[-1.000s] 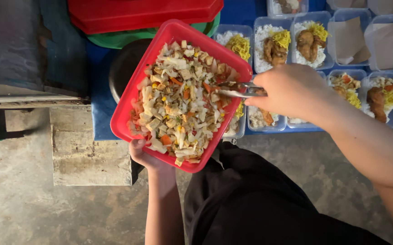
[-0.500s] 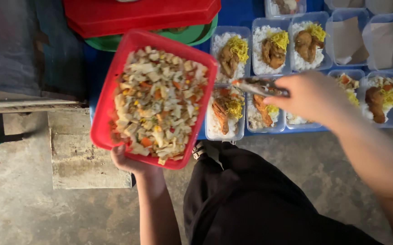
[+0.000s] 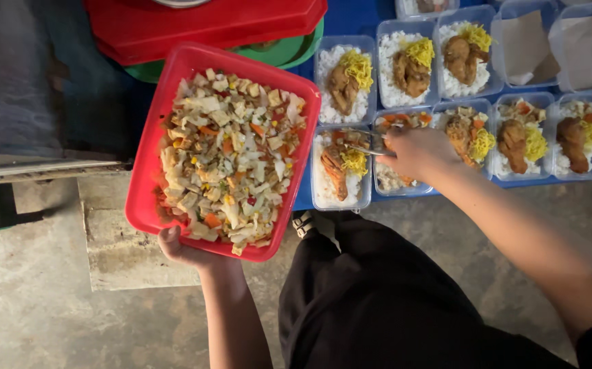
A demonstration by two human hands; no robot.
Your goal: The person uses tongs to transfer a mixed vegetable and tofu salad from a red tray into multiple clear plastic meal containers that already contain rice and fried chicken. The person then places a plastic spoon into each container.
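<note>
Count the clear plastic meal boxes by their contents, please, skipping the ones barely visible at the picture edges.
Clear plastic boxes with rice, a brown chicken piece and yellow topping: 7
Clear plastic boxes holding only brown paper: 2
Clear plastic box partly hidden under the right hand: 1
Total: 10

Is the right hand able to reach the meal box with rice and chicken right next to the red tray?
Probably yes. The right hand holds a spoon whose tip already hangs over that box, and nothing lies between them.
</note>
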